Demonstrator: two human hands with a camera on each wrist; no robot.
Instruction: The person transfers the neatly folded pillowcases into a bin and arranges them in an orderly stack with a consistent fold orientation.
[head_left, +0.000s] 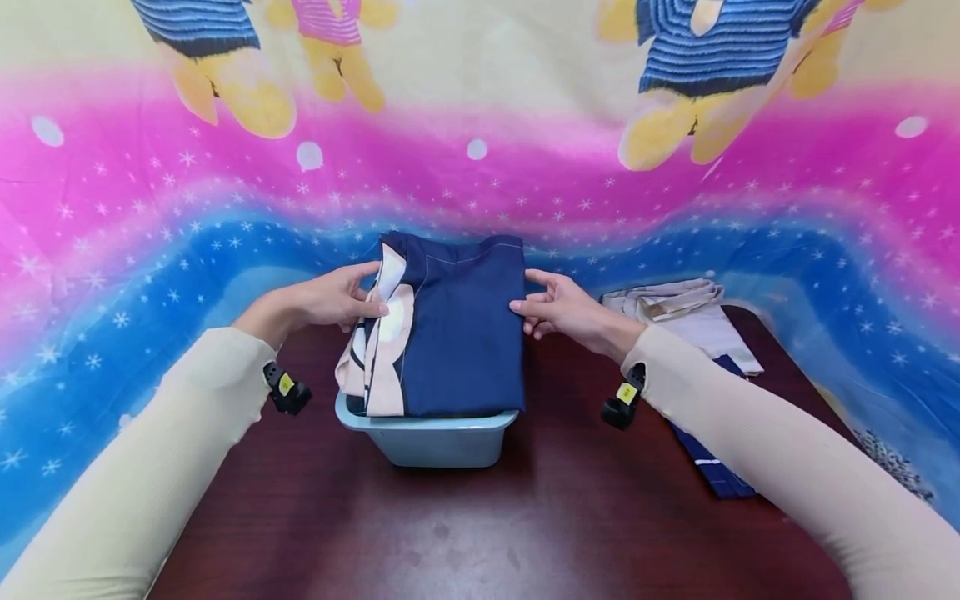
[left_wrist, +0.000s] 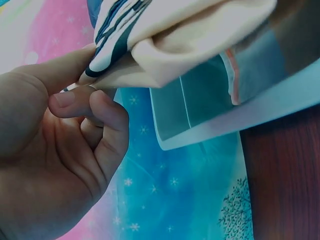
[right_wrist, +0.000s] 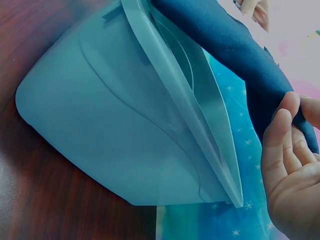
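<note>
A folded navy cloth (head_left: pixel 465 333) with a cream and black print down its left side stands over a light blue plastic bin (head_left: pixel 442 443). Its lower edge overlaps the bin's front rim. My left hand (head_left: pixel 330 296) pinches the printed side edge between thumb and fingers; the left wrist view shows the cream fabric (left_wrist: pixel 200 45) bunched in soft folds by the fingertips. Opposite, my right hand (head_left: pixel 558 310) pinches the plain navy edge, with the thumb in front. In the right wrist view this side of the cloth (right_wrist: pixel 225 45) slopes above the bin's rim.
Inside the bin lies a greyish piece of fabric (left_wrist: pixel 257 65) with an orange edge. At the right of the dark wooden table (head_left: pixel 450 533) are folded pale cloths (head_left: pixel 697 321) and a navy cloth with a white stripe (head_left: pixel 716 467), partly behind my right sleeve. A patterned curtain (head_left: pixel 480 192) hangs behind.
</note>
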